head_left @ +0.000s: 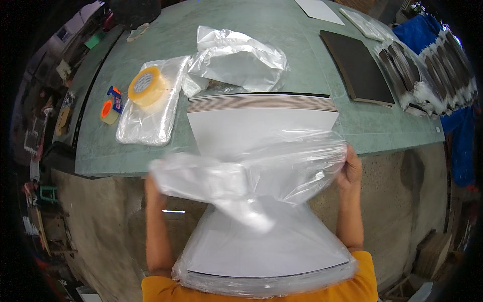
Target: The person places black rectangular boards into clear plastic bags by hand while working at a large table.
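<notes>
On the far left of the green worktop (pixel 282 30) lies one small orange tape dispenser (pixel 110 108) with a blue handle, and just beside it one large roll of yellowish packing tape (pixel 147 86) sits on a flat pile of clear plastic bags (pixel 146 113), probably where it weighs the bags down and stays within reach.

The left hand (pixel 153 189) is mostly hidden behind film; it appears closed on the left edge of the clear plastic bag (pixel 251 181), though its fingers cannot be seen. That bag is stretched wide between both hands over the near end of a stack of white sheets (pixel 261 128), whose far end rests on the worktop's front edge while the near end leans against the person's orange shirt (pixel 362 287). Held this way, the stack is propped at both ends, so both hands are free to work the bag's mouth along it. The lower part of the stack is already wrapped in film.

Behind the stack lies one crumpled, empty plastic bag (pixel 236 60). The right hand (pixel 349 168) grips the bag's right edge, fingers curled around the film.

Further right lie one dark flat board (pixel 357 65), one white sheet (pixel 319 9) at the far edge, and a row of bagged dark packs (pixel 427 70) fanned over a blue cloth (pixel 417 32); their number is too blurred to count.
</notes>
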Available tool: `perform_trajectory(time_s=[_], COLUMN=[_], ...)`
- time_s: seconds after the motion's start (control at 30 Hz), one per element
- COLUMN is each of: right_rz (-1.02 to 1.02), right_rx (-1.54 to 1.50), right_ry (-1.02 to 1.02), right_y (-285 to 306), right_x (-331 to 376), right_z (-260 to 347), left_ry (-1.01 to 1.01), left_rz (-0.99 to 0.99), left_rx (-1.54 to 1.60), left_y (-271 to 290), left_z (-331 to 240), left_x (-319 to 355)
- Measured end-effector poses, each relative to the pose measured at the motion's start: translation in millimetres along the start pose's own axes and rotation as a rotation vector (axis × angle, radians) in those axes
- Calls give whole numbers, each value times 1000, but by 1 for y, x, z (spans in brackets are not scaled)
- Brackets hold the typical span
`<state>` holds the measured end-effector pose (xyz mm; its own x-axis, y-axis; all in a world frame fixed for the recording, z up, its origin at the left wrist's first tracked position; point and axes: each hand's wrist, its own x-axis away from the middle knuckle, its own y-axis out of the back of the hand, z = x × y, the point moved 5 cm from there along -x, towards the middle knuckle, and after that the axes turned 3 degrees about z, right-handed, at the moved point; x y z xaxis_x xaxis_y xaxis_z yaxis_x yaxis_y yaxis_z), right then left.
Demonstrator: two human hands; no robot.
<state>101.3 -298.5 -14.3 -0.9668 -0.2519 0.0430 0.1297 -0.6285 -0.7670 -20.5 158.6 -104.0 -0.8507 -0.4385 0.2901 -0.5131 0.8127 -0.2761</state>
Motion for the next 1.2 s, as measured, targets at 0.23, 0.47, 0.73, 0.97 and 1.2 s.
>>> perform_trajectory(time_s=[0.23, 0.47, 0.73, 0.97, 1.2], right_rz=[100, 336, 334, 651, 390], right_rx=[462, 382, 166, 859, 663], right_ry=[-150, -315, -252, 59, 215], right_y=[27, -75, -62, -124, -148], right_x=[17, 9, 17, 23, 22], right_z=[16, -72, -42, -34, -4], left_ry=[-717, -315, -319, -779, -114], left_rz=[-678, 943, 247, 438, 1075], left_rx=[-780, -701, -835, -887, -578], left_y=[66, -247, -144, -215, -251], left_z=[-123, -94, -86, -125, -72], left_x=[20, 92, 23, 104, 96])
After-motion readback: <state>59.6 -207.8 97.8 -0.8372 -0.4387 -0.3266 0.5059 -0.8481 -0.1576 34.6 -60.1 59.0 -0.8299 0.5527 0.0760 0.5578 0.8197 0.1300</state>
